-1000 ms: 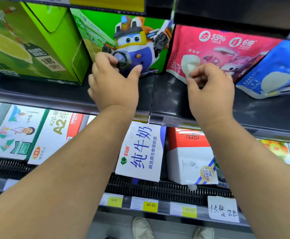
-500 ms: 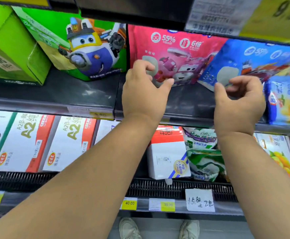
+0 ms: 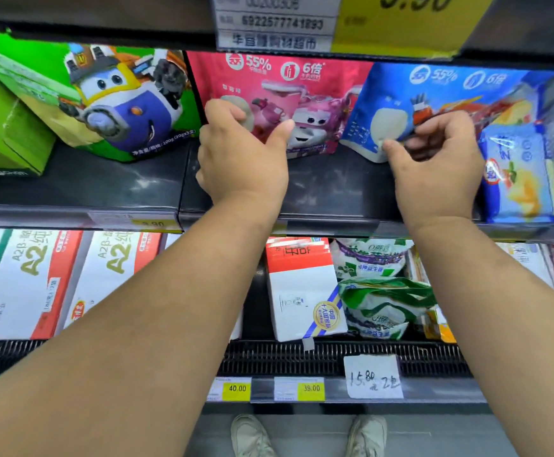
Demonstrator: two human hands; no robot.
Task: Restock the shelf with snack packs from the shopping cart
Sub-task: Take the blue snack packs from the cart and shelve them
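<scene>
You have one view only, the wide-angle camera on your head, facing forward and a little down at the dark metal shelf (image 3: 335, 189). It sits close: the pink foil snack pack (image 3: 302, 94) and blue foil snack pack (image 3: 434, 90) fill the upper middle, with your left hand (image 3: 242, 159) and right hand (image 3: 434, 169) at mid-frame. The bottom edge reaches your pale shoes (image 3: 252, 437) on the grey floor (image 3: 308, 433).

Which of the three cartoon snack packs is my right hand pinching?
The blue pack, rightmost of the three; the right hand pinches its lower edge. The left hand holds the pink pack; the green pack is untouched.
</scene>
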